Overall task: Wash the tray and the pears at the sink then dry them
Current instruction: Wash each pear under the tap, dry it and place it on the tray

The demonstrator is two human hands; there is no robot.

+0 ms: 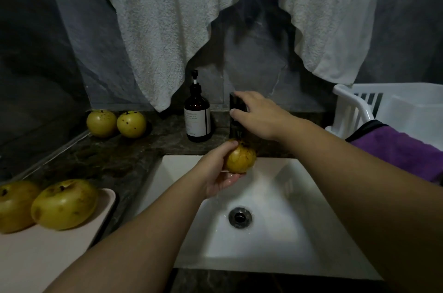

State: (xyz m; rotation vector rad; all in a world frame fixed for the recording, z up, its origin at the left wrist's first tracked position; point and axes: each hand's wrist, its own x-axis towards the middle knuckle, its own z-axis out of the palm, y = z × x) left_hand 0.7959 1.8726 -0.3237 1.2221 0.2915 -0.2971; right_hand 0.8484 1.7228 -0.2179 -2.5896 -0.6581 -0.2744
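My left hand (219, 173) grips a yellow-green pear (240, 159) over the back of the white sink (275, 232), just below the black faucet (236, 114). My right hand (257, 114) rests on top of the faucet, fingers curled over its handle. Two more pears (64, 204) (14, 205) lie on the pale tray (48, 252) at the lower left. Another two pears (102, 123) (131, 124) sit on the dark counter at the back left.
A brown pump bottle (197, 115) stands left of the faucet. A white towel (215, 17) hangs over the wall behind. A white plastic basket (383, 110) and a purple cloth (402, 151) are at the right. The drain (240, 217) is in the sink's middle.
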